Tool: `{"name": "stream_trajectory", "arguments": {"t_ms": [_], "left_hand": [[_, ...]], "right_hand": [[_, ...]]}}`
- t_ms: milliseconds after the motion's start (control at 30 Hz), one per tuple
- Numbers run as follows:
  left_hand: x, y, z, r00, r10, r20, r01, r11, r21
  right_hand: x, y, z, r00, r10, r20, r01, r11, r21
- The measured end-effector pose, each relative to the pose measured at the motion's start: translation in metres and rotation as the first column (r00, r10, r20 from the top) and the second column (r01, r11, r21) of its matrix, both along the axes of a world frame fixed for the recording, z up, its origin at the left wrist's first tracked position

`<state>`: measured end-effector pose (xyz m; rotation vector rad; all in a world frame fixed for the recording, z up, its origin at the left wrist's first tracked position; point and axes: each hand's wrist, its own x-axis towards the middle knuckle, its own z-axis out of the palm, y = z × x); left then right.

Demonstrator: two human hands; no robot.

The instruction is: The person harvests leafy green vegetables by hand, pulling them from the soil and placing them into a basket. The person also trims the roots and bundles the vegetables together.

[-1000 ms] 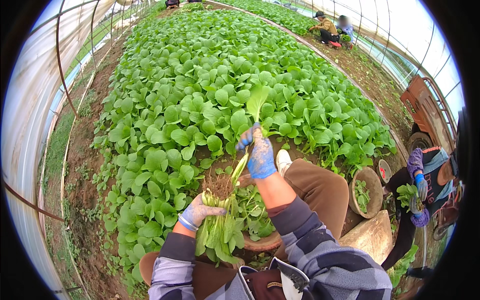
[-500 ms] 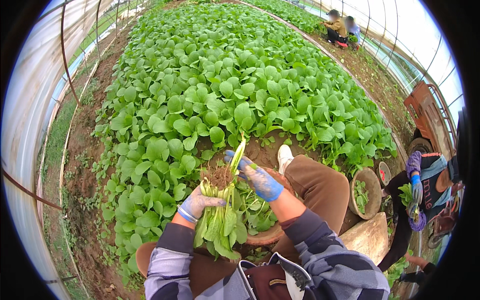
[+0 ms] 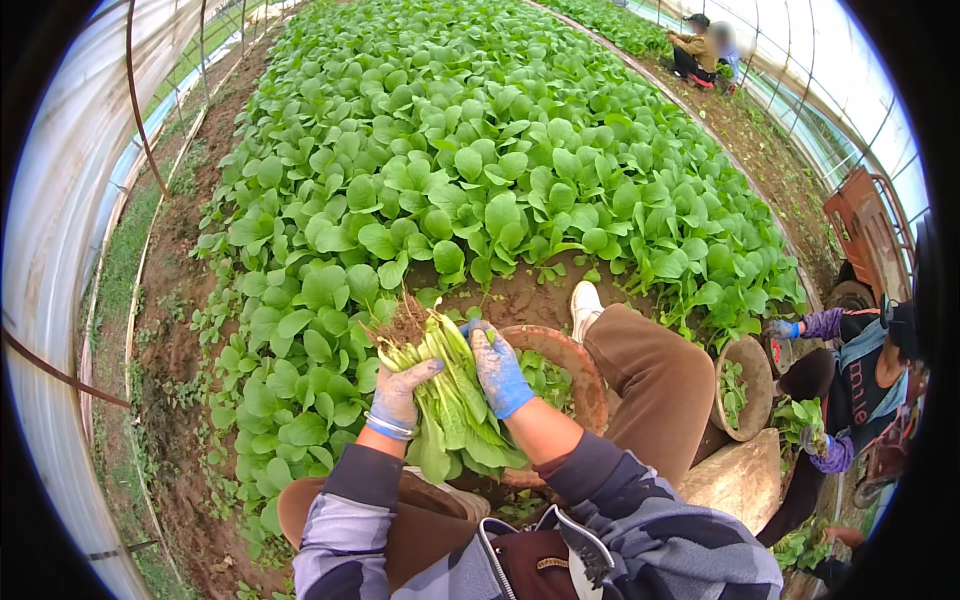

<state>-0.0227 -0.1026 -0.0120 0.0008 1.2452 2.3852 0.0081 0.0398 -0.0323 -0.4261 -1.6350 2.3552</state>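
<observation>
My left hand [image 3: 398, 395], in a soiled thin glove with a band at the wrist, is closed round a bunch of leafy greens [image 3: 450, 405]. The stems point up and away from me, with soil-caked roots [image 3: 402, 322] on top, while the leaves hang toward my lap. Against the right side of the same bunch, my right hand [image 3: 500, 372], in a blue-stained glove, presses the stems between its thumb and fingers. Behind the bunch stands a round reddish-brown basin [image 3: 592, 388] with loose greens [image 3: 545, 380] in it, partly hidden by my right hand and the bunch.
A dense bed of leafy greens [image 3: 420, 150] spreads ahead. On the right are a second round basin [image 3: 758, 392], a pale block [image 3: 738, 482] and a co-worker [image 3: 860, 380] holding greens. Two people [image 3: 700, 55] crouch far right. Plastic sheeting [image 3: 70, 220] runs along the left.
My right hand has come down onto the bunch, bringing the stalk it held up beside it against the other stems. The view has shifted slightly. The co-worker's one hand now reaches toward the bed.
</observation>
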Motion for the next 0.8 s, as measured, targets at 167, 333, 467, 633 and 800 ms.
{"name": "stream_trajectory", "arguments": {"t_ms": [167,333,467,633,800], "left_hand": [[-0.005,-0.009,-0.005,0.995,0.103,0.002,-0.103,0.995,-0.015],[-0.003,-0.002,-0.009,0.990,0.140,-0.034,-0.142,0.989,-0.034],[-0.004,-0.001,-0.007,0.982,0.191,0.009,-0.191,0.981,-0.013],[-0.001,0.003,-0.010,0.972,0.236,-0.014,-0.236,0.972,-0.001],[-0.004,0.000,-0.025,0.941,0.337,0.018,-0.336,0.941,-0.039]], "right_hand": [[0.010,-0.009,0.025,0.974,0.182,-0.136,-0.146,0.959,0.242],[0.006,0.006,-0.007,0.992,0.113,-0.055,-0.052,0.767,0.640],[0.007,-0.002,0.003,0.982,0.151,-0.112,-0.018,0.667,0.745],[-0.001,-0.005,0.002,0.984,0.140,-0.112,-0.002,0.633,0.774],[-0.005,-0.008,0.008,0.931,0.353,-0.095,-0.072,0.432,0.899]]}}
